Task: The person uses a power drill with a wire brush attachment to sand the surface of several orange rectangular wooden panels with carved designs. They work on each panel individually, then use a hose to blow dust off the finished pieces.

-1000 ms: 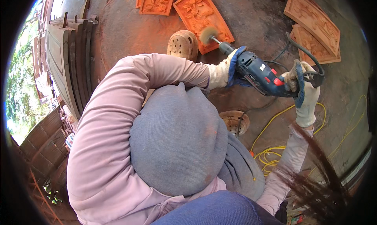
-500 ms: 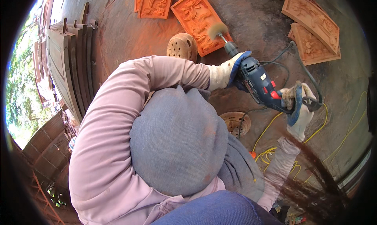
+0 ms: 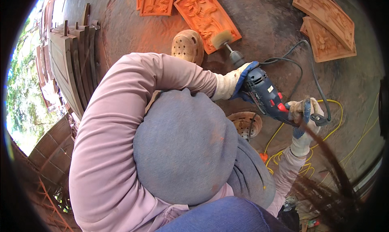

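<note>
A dark blue power drill (image 3: 262, 86) with red switches is held in both my gloved hands. My left hand (image 3: 240, 82), in a white and blue glove, is wrapped round its front body behind the chuck. Its rear handle is in my right hand (image 3: 304, 113), gloved likewise, with fingers closed by the red trigger. A pale round brush (image 3: 222, 39) on a metal shaft sticks out of the chuck. It overlaps the lower end of an orange carved wooden panel (image 3: 207, 15) lying on the floor; whether they touch I cannot tell.
More carved panels lie at the far left (image 3: 157, 3) and far right (image 3: 324, 19). A black cord (image 3: 314, 76) loops beside the drill. Yellow cable (image 3: 279, 157) coils on the floor. Clogs (image 3: 187, 46) are on my feet. Wooden boards (image 3: 67, 66) stand at left.
The brush has shifted slightly down and left over the panel's end. The drill's rear and my right hand sit a little lower. Both hands keep their hold.
</note>
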A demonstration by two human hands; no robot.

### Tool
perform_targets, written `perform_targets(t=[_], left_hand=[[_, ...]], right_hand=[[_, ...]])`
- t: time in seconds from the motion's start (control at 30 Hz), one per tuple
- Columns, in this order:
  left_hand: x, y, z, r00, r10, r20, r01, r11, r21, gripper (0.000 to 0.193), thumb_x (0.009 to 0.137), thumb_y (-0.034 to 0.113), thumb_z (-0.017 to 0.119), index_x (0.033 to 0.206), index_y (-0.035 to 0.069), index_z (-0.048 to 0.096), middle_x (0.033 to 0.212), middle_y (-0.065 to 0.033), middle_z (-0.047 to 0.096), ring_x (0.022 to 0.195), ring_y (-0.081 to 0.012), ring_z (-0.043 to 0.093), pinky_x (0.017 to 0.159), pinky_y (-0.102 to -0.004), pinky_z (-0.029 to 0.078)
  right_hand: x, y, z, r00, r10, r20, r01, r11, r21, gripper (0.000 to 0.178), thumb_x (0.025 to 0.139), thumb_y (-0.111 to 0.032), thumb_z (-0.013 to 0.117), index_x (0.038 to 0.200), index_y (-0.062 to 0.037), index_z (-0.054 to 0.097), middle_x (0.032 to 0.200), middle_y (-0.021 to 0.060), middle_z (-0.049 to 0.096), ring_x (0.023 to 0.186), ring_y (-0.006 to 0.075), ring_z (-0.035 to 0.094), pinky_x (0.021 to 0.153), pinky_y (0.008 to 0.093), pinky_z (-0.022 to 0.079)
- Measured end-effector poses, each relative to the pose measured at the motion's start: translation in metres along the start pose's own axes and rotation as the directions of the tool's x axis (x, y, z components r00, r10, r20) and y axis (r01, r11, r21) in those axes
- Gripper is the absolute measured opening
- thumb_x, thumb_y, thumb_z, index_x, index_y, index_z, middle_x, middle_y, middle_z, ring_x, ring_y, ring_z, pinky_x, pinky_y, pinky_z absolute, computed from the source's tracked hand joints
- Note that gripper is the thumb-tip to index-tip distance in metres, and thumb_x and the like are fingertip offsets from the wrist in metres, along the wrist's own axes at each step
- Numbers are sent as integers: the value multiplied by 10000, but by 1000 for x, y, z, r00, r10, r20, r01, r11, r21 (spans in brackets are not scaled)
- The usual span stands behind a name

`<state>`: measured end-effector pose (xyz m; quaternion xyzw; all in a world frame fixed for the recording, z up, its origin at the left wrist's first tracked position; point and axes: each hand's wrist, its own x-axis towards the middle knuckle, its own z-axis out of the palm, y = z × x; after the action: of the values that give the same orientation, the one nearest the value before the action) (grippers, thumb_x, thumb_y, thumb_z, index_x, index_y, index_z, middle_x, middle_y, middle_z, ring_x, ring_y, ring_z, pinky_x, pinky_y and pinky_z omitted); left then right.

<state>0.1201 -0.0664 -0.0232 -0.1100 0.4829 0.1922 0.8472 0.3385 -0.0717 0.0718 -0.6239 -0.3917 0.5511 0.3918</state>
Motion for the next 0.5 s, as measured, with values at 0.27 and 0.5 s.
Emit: perform_targets(t=[0.27,0.5], left_hand=[[4,1,-16,1000,3,-18,-1,996,88,471,859,599,495,993,171,637,939,-92,671,863,-292,645,798,-559,492],[22,19,19,1000,7,20,-9,995,95,448,862,579,503,1005,166,602,902,-109,664,786,-302,659,730,-549,524]], right_hand=[[-10,20,-1,994,65,89,-82,975,208,206,939,-122,533,766,-10,539,667,50,565,602,112,549,548,235,412],[-5,4,-13,991,-127,-43,129,991,41,169,929,-104,526,810,14,548,700,60,587,641,138,600,579,247,458]])
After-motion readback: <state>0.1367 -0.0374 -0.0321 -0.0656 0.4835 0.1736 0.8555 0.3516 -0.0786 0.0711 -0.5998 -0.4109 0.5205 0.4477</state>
